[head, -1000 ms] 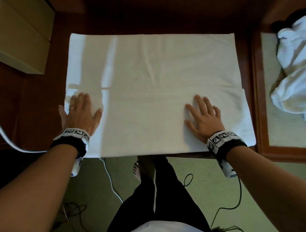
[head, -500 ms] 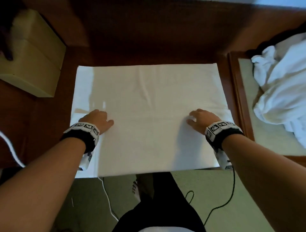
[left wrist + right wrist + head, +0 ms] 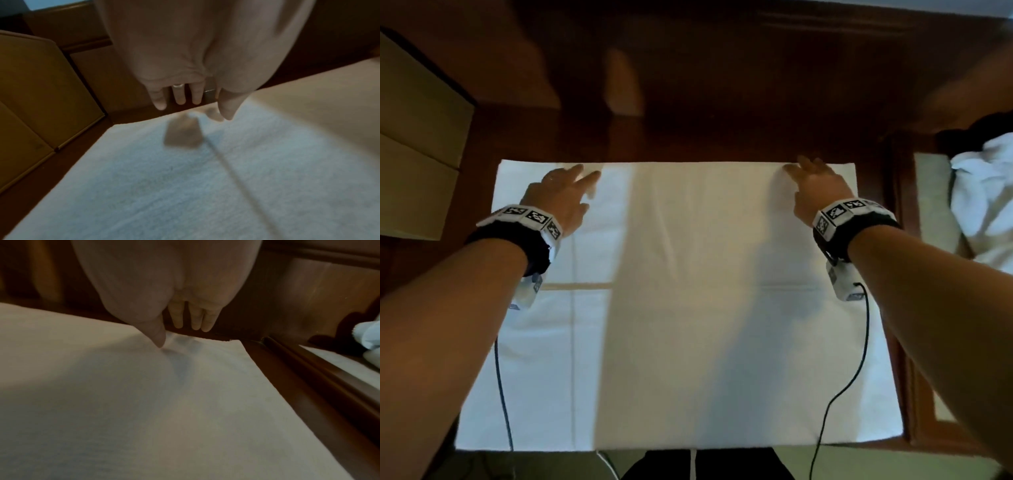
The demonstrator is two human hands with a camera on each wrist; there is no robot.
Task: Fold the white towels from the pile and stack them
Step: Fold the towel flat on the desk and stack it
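A white towel [image 3: 688, 291] lies spread flat on the dark wooden table [image 3: 688, 120], with a fold line across its near half. My left hand [image 3: 571, 185] is at the towel's far edge on the left, fingers straight and pointing past the edge [image 3: 197, 107]; it holds nothing. My right hand [image 3: 808, 174] is at the far edge on the right. In the right wrist view its thumb touches the towel [image 3: 144, 394] just inside the edge, and its fingers [image 3: 195, 321] reach straight beyond it. The pile of white towels [image 3: 983, 198] lies crumpled at the right.
A cardboard box [image 3: 414, 144] stands on the table at the left, close to the towel's far left corner. A raised wooden rail [image 3: 900, 274] runs along the towel's right side, with a pale mat [image 3: 931, 205] beyond it. Cables hang from both wrists over the towel.
Both hands have slid from the towel's near half up to its far edge. Their fingers, curled half a second ago, are straight again. The head has leaned in over the table.
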